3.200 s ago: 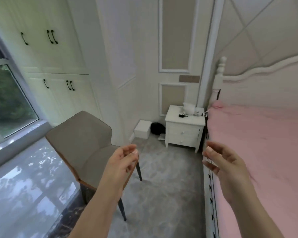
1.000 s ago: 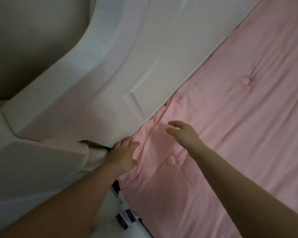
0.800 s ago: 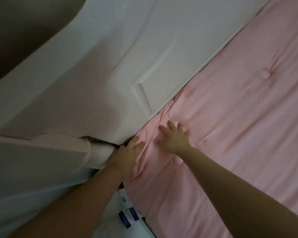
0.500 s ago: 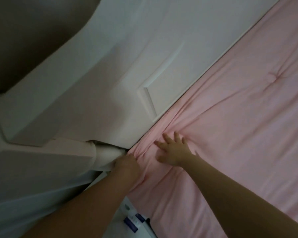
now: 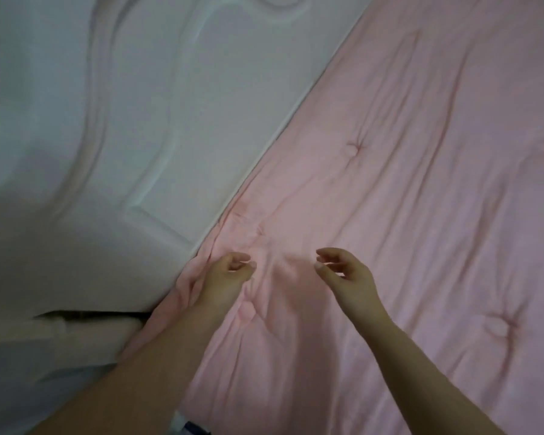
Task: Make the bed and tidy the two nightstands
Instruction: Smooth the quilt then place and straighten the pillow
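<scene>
Two hands, head view: my left hand [image 5: 230, 273] and right hand [image 5: 346, 273] have lifted off the pink quilt [image 5: 405, 215], fingers loosely curled, holding nothing. Corner now tucked against the white headboard [image 5: 139, 120]; folds remain there. Open quilt lies rightward; nightstands out of view.

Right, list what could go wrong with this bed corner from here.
1. Both hands, left hand and right hand, hang loosely curled above the pink cover, holding nothing, so the bunched folds beside the white headboard may stay.
2. Pulling hard there could drag new creases across the tufted part.
</scene>
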